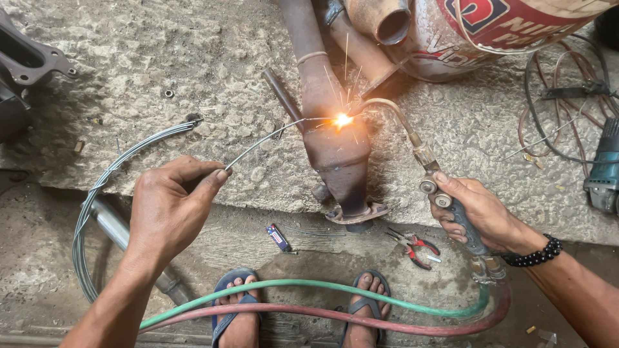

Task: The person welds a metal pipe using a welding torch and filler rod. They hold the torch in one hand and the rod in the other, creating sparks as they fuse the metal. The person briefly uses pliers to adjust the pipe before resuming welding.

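My left hand pinches a thin wire filler rod whose tip reaches the bright flame spot on a rusty exhaust pipe piece. The rod runs back into a looped coil of wire. My right hand, with a black bead bracelet at the wrist, grips a gas welding torch; its curved nozzle points at the same glowing spot, and sparks fly upward. Green and red hoses lead from the torch across my sandalled feet.
The work lies on a rough concrete slab. Red-handled pliers and a small lighter lie on the ground below. A painted drum, cables and a teal power tool sit at right.
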